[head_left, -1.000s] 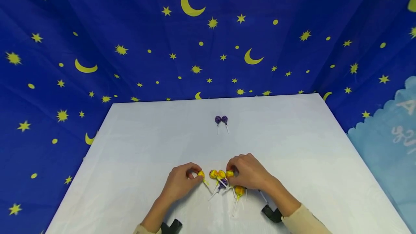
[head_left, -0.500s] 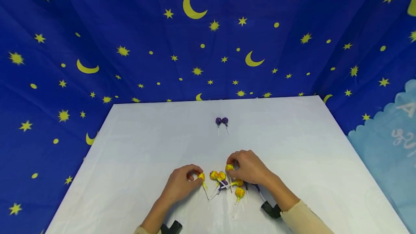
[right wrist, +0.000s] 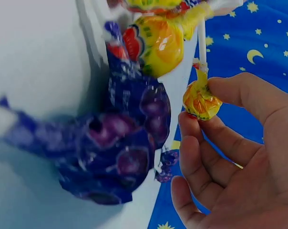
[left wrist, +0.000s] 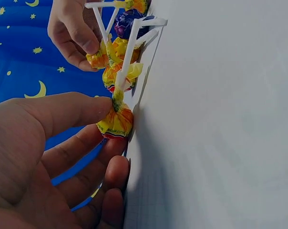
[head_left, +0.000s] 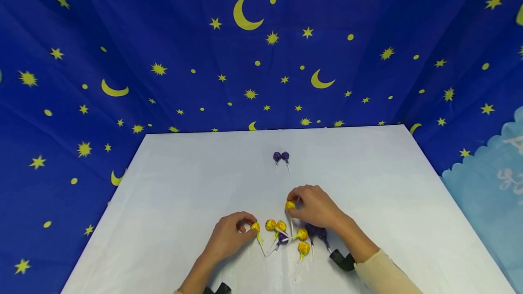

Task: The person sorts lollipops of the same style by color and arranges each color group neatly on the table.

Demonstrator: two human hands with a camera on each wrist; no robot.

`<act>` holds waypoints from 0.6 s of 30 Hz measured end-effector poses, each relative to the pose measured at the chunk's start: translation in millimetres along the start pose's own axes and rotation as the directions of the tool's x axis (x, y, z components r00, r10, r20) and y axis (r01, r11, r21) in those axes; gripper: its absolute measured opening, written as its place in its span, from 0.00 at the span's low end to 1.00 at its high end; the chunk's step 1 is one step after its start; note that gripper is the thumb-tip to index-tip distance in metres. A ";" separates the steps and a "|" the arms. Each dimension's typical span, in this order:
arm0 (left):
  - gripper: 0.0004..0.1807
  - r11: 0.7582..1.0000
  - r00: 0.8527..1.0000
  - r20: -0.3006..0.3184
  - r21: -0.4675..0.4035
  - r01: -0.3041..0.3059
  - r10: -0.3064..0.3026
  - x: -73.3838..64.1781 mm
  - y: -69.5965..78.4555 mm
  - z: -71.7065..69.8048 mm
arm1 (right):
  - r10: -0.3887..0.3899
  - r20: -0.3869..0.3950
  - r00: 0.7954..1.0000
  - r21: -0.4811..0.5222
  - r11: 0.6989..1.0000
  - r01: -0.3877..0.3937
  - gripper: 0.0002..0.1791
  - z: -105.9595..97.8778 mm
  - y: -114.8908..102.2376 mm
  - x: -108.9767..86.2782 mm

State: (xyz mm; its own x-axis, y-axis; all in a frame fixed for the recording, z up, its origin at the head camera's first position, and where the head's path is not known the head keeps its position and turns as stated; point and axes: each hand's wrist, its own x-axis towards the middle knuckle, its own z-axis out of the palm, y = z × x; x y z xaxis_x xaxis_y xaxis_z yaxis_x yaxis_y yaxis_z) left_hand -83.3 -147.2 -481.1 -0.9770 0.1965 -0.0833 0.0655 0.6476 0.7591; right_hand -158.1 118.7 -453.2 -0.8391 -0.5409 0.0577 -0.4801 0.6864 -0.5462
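Table (head_left: 196,180) white, starry blue cloth (head_left: 184,26) behind; left grip (head_left: 230,235) pinches yellow lollipop (left wrist: 116,121), right grip (head_left: 316,205) second lollipop (right wrist: 201,104).

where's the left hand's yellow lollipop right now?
In the head view, that yellow lollipop is pinched in the left hand, below the picture's centre and just left of two side-by-side yellow lollipops.

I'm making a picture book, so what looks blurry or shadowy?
Right wrist view: the close purple lollipops are blurry, while the yellow lollipop in the right hand is clearer; left wrist view: a dark shadow on the table beside the left hand; head view: a soft shadow beside the left forearm.
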 end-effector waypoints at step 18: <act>0.10 1.000 1.000 -0.001 0.001 -0.005 0.005 0.7 -1.5 0.8 | 0.062 -0.004 0.998 -0.014 0.998 -0.062 0.12 -14.0 20.6 22.5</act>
State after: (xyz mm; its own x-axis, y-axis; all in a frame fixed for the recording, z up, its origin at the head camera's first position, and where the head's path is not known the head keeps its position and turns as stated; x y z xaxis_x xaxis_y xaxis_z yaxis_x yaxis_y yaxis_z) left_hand -83.9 -147.5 -482.8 -0.9768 0.1993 -0.0785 0.0710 0.6471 0.7591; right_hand -190.4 127.5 -451.4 -0.8682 -0.4955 0.0271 -0.4307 0.7254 -0.5368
